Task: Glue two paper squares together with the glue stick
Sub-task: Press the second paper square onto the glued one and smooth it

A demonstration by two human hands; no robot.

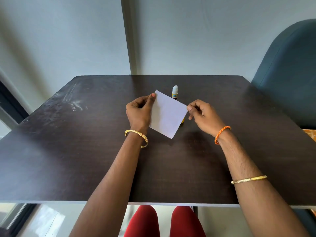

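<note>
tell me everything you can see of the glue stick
The glue stick lies or stands on the dark table behind the held paper, which hides its middle. A white rounded cap, a yellow body with a blue label and dark letters, and a yellow end at the paper's right edge show. Neither hand touches it.

Soft daylight, table [68, 151] sheen, wide-angle bending at edges

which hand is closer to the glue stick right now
Right. The right hand pinches the white paper square just right of the yellow, white-capped glue stick; the left hand grips the paper's far-left edge, farther away.
</note>
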